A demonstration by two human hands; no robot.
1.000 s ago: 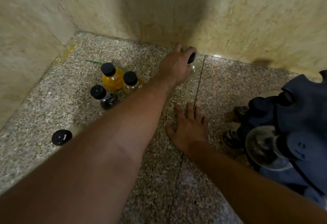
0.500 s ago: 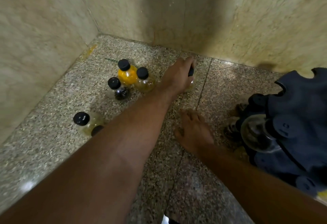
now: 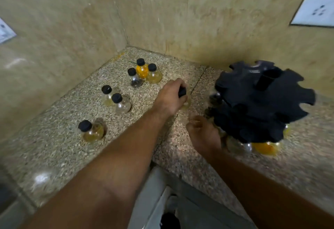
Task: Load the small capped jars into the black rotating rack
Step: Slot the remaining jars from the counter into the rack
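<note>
My left hand (image 3: 170, 97) is closed around a small clear jar with a black cap (image 3: 182, 92), just above the speckled stone counter (image 3: 54, 143). My right hand (image 3: 203, 133) hovers low beside the black rotating rack (image 3: 260, 98), fingers loosely curled, holding nothing that I can see. The rack stands at the right with notched tiers; jars hang under it, among them an orange one (image 3: 264, 148). Loose capped jars stand at the left: an orange-filled jar (image 3: 141, 69) with two neighbours, a pair (image 3: 117, 100), and a single yellowish jar (image 3: 92, 130).
The counter sits in a corner between two beige stone walls. A white socket plate (image 3: 314, 10) is on the right wall, another (image 3: 5, 31) on the left wall. The counter's front edge (image 3: 180, 172) runs below my arms, with the floor beneath.
My left hand has drawn the jar back from the corner toward the rack. My right hand has lifted off the counter and curled. The view has pulled back, showing more jars and the whole rack.
</note>
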